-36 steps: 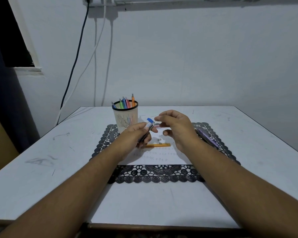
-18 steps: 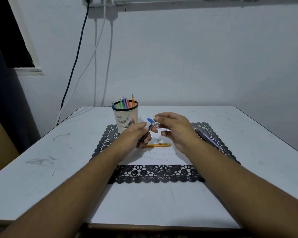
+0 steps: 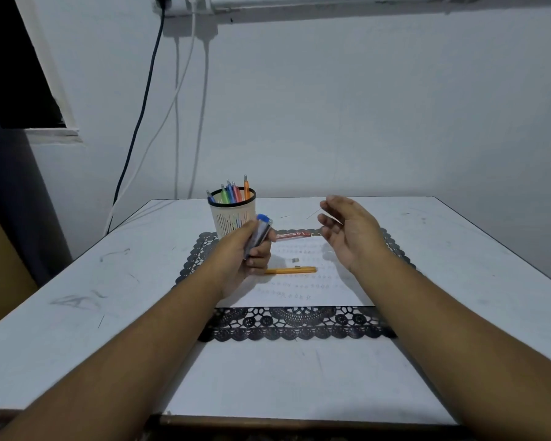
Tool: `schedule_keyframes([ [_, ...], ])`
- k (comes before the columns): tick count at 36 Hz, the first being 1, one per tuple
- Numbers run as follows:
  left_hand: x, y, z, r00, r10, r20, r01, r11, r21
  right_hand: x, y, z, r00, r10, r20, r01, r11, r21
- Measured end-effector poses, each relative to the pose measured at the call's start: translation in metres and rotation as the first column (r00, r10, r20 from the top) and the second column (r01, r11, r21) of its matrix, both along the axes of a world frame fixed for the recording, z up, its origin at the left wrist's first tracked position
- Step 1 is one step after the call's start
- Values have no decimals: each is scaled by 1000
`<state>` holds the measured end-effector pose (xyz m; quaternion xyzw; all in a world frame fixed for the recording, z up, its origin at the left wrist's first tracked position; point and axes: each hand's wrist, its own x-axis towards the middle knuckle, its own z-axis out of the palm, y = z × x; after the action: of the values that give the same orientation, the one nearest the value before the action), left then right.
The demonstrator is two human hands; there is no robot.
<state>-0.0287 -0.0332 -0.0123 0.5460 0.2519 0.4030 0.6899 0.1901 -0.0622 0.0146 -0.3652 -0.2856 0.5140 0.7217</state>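
Case [image 3: 259, 234], grey body with a blue cap, is sitting in the left hand [image 3: 240, 254], tilting with the cap end pointing toward 1 o'clock. The grip is clamping round its lower half and the cap is sticking out above the fingers. The hand is hovering over the 10 o'clock corner of the paper sheet [image 3: 299, 289], just in front of the pen cup [image 3: 233, 218]. The right hand [image 3: 352, 232] is hanging above the sheet's 2 o'clock corner, well apart from the left. Its palm is turning inward, the fingers are spreading loosely, and the grip is apart and carrying nothing I can make out. An orange pencil [image 3: 290, 270] is lying flat near the middle of the sheet, running 9 to 3 o'clock. A small grey bit [image 3: 295, 260] is lying just beyond it at 12 o'clock; too small to identify. A red case [image 3: 293, 235] is lying along the sheet's 12 o'clock edge, between the two hands. The cup is standing upright at 11 o'clock of the sheet and holding coloured pens [image 3: 233, 189]. The sheet is resting on a black lace mat [image 3: 293, 324], which is lying on the white worktop [image 3: 77, 281].
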Motion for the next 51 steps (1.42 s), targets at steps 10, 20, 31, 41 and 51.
schedule_keyframes([
  [10,-1,-4,8,972,-89,218,127,978,-166,2,0,-3,999,24,-42,-25,1000,-11],
  [20,-2,1,4,998,25,63,-25,1000,-5,1,2,-1,998,-3,-57,4,1000,5],
  [31,14,19,11,815,380,-438,-109,843,527,17,8,-2,993,-77,-89,75,997,-19],
  [41,53,47,18,576,592,-564,43,666,744,28,12,-2,989,-101,-104,101,995,-3],
  [51,88,77,16,454,650,-610,182,602,777,35,12,-1,991,-98,-88,98,995,-4],
])
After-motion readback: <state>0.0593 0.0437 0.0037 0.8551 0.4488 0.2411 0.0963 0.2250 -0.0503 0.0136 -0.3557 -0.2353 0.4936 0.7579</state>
